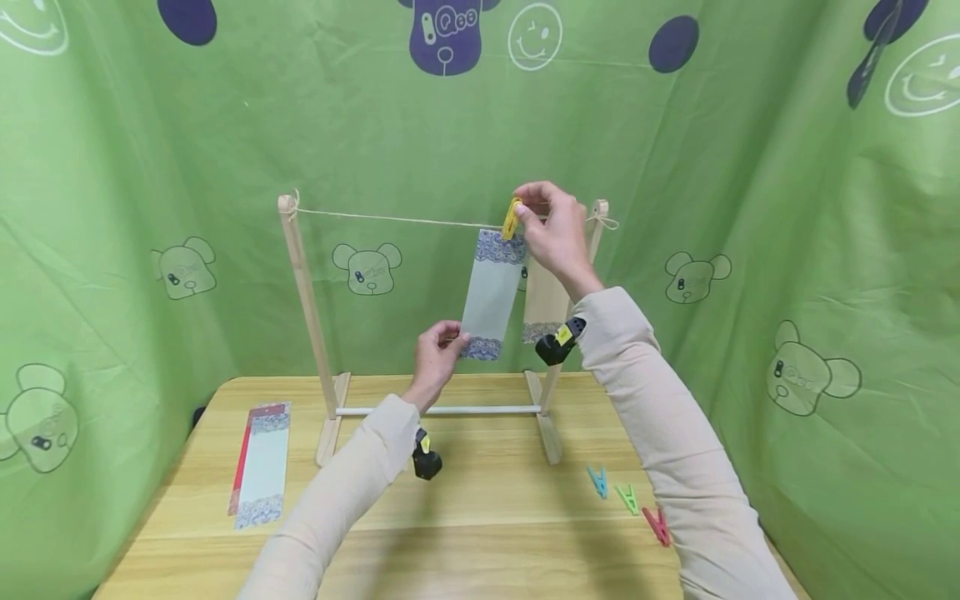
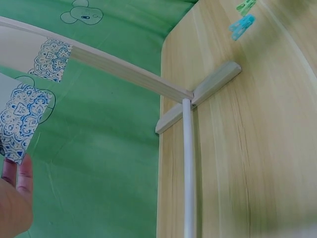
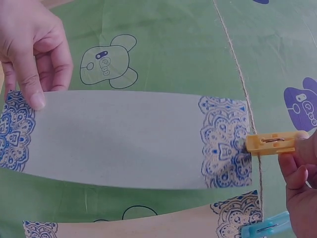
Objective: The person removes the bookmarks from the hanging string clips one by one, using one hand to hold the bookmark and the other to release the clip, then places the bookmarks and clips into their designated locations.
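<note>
Card [image 1: 492, 292] by string [image 1: 390, 219]
Our right grip [image 1: 557, 229] pinches a clip [image 1: 511, 220] at the card's one o'clock; our left grip [image 1: 437, 357] pinches its seven.

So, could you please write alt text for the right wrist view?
A person's right grip pinches a yellow clothespin at the blue-patterned end of a pale card, along a thin string; the left grip holds the card's other end. Below, a light blue clothespin sits on a second patterned card, before green cloth.
</note>
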Available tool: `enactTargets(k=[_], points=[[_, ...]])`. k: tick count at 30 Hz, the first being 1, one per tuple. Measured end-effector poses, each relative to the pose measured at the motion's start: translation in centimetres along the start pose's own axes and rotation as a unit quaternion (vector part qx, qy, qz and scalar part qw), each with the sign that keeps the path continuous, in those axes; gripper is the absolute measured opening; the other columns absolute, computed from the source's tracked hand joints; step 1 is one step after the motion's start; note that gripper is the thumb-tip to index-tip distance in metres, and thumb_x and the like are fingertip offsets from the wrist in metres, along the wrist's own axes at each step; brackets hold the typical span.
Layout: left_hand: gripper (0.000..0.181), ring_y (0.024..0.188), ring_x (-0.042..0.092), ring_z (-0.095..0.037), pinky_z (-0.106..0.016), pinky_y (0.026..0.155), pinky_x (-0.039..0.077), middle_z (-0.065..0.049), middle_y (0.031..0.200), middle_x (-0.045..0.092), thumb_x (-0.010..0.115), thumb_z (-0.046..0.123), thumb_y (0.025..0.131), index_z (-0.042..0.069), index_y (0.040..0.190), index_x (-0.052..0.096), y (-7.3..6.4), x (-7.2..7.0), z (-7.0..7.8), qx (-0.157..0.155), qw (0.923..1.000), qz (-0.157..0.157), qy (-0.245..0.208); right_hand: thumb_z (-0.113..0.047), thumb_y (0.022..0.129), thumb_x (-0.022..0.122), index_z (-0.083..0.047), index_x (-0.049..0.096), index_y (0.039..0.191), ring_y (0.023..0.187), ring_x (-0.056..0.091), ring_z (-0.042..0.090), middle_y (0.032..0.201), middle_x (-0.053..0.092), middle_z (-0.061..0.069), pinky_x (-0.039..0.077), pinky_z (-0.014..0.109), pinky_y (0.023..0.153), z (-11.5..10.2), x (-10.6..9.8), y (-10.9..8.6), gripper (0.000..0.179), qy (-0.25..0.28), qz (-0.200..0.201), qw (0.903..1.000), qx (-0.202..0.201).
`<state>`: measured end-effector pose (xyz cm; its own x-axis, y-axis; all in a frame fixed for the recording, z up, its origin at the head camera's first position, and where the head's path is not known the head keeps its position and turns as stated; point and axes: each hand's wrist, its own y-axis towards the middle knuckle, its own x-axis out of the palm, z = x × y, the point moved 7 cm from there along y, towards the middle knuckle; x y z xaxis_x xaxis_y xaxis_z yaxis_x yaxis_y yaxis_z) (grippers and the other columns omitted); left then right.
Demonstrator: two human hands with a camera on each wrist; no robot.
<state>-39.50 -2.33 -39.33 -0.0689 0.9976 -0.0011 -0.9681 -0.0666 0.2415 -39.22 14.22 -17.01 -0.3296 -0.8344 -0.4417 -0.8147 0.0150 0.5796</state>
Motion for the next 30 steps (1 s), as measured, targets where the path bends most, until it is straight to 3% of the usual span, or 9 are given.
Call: enactTargets(k=[13,22,30], points=[[0.020,0.085,0.060,-0.019,-0.031,0.078,0.055,-0.009,0.100,0.067,0.068,0.005,0.089,0.002,0.109,0.065,0.0,-0.9,0.2,0.008,0.9998,0.018,-0.006,-0.002,0.094,0.062,-0.003,0.063,0.115,0.101,0.061,0.016,0.109,0.066,0.009,0.051,0.022,0.086,-0.4,-0.4,-0.1,0.021,0.016,0.031,0.9992,-0.017],[0.021,0.089,0.060,-0.020,-0.033,0.081,0.055,-0.009,0.101,0.067,0.068,0.008,0.090,0.003,0.110,0.065,-0.2,-1.2,0.0,0.004,0.9998,0.016,0.004,-0.002,0.094,0.060,-0.002,0.062,0.116,0.100,0.060,0.016,0.110,0.065,0.009,0.051,0.022,0.085,-0.3,-0.7,-0.2,0.021,0.032,0.047,0.9982,-0.019],[0.021,0.087,0.060,-0.020,-0.030,0.079,0.055,-0.009,0.101,0.067,0.068,0.008,0.090,0.003,0.110,0.065,-0.3,-1.6,-0.1,0.003,0.9998,0.018,-0.003,-0.005,0.097,0.058,-0.002,0.060,0.120,0.102,0.059,0.017,0.113,0.063,0.010,0.048,0.020,0.089,0.1,-0.7,-0.2,0.024,0.043,0.034,0.9985,-0.001]])
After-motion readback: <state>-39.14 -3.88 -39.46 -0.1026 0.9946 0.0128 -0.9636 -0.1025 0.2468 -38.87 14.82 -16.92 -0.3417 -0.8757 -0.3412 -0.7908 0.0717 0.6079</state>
